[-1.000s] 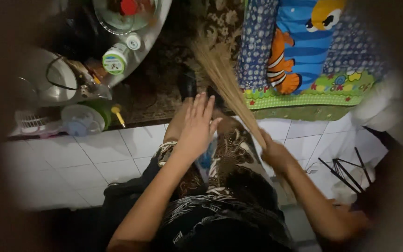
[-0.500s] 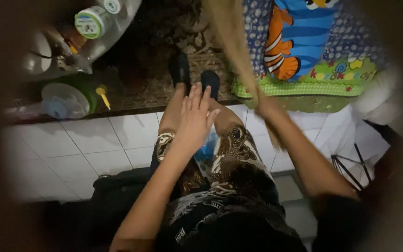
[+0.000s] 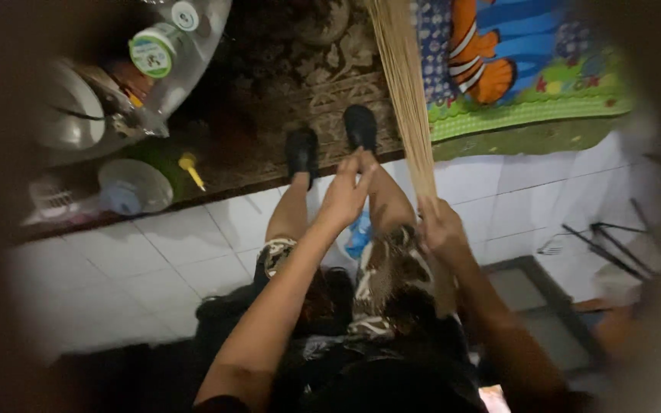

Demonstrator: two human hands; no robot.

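Observation:
I look down at my own legs and dark shoes (image 3: 360, 126) standing on a brown patterned rug (image 3: 284, 92). My right hand (image 3: 444, 228) grips the lower end of a bundled stick broom (image 3: 405, 84), whose thin tan bristles run up and away over the rug beside a colourful fish-print mat (image 3: 525, 73). My left hand (image 3: 346, 191) hangs in front of my knees with fingers loosely together, holding nothing. A small blue thing (image 3: 358, 235) shows between my legs.
White floor tiles (image 3: 162, 252) lie on the near side of the rug. At the left stand a round glass table (image 3: 185, 46) with a green-lidded jar (image 3: 151, 50), a white fan (image 3: 70, 115) and a green and white container (image 3: 133, 186). Dark rods (image 3: 613, 245) lie at the right.
The broom has swung from slanting left to nearly straight up over the rug. My right hand came back beside my right knee; my left hand's fingers drew together. The view shifted.

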